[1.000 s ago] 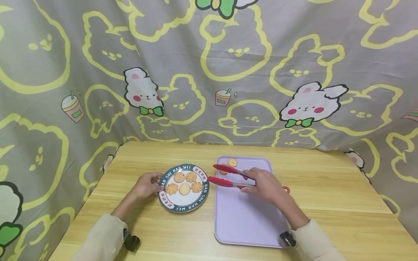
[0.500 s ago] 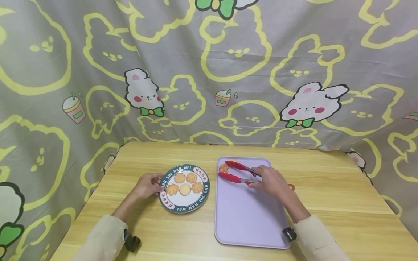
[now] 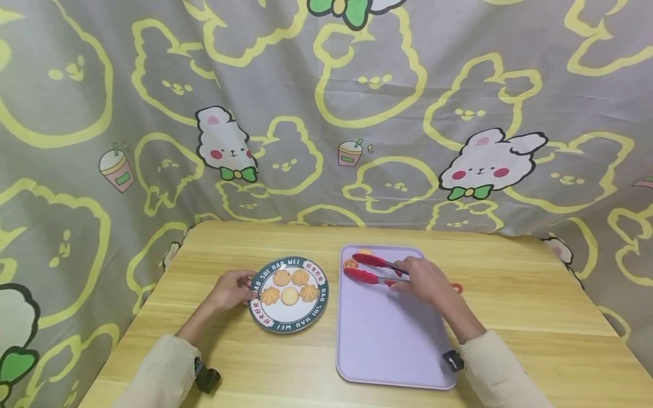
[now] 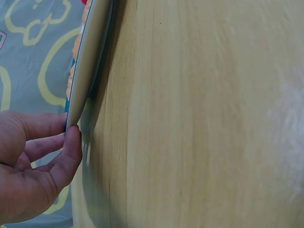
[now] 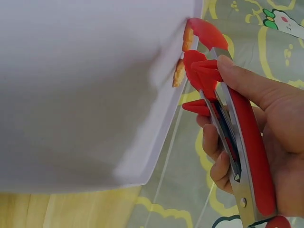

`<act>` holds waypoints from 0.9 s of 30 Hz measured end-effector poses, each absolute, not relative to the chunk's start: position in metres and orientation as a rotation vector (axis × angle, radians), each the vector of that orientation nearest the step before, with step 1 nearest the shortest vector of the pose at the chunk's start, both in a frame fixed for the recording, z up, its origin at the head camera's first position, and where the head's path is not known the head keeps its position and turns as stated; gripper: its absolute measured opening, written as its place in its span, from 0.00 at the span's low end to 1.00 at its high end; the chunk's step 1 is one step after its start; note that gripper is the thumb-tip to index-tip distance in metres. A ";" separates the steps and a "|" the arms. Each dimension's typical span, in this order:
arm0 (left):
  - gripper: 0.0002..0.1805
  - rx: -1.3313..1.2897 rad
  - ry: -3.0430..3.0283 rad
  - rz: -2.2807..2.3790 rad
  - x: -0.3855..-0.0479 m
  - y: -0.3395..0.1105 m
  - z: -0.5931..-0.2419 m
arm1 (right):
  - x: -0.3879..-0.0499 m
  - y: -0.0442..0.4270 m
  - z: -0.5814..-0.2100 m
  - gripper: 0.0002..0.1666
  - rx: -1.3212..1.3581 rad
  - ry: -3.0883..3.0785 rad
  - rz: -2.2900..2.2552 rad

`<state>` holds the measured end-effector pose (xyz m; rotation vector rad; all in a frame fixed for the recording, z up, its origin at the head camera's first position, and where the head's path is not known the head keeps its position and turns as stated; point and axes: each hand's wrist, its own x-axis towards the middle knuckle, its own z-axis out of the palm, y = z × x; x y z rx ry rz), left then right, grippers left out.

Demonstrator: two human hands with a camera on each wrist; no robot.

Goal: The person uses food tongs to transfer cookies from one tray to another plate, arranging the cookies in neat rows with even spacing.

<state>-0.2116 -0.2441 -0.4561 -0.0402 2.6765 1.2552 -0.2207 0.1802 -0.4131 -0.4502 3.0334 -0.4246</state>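
My left hand (image 3: 230, 290) pinches the left rim of a round plate (image 3: 292, 313) with a dark green border; the left wrist view shows thumb and fingers on the plate edge (image 4: 88, 61). Several cookies (image 3: 289, 296) lie on the plate. My right hand (image 3: 422, 280) grips red-tipped metal tongs (image 3: 363, 276) over the far left corner of a lilac tray (image 3: 393, 340). The tongs' tips are spread at two cookies there: a ring-patterned one (image 3: 350, 264) and a partly hidden one (image 3: 365, 251). In the right wrist view, the tips overlap the upper cookie (image 5: 188, 39); a firm hold cannot be told.
A wooden table (image 3: 245, 362) bears plate and tray side by side, with a narrow strip of wood between them. Behind the table hangs a grey curtain (image 3: 285, 68) with cartoon animals. Dark wrist cameras (image 3: 206, 378) sit at both sleeves.
My right hand has carried the tongs rightward, from between the plate and tray to the cookies in the tray's far left corner. My left hand and the plate have stayed put.
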 end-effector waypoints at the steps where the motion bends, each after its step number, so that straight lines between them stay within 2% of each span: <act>1: 0.30 -0.037 2.675 1.254 -0.211 -0.244 -0.456 | -0.220 0.180 -0.413 0.33 -0.455 3.028 -0.423; 7: 0.29 -0.056 2.677 1.239 -0.211 -0.244 -0.456 | -0.217 0.178 -0.410 0.34 -0.491 3.022 -0.418; 15: 0.29 -0.041 2.673 1.233 -0.210 -0.244 -0.456 | -0.215 0.178 -0.411 0.28 -0.490 3.014 -0.434; 27: 0.30 -0.044 2.669 1.233 -0.212 -0.243 -0.456 | -0.212 0.178 -0.404 0.31 -0.523 3.079 -0.426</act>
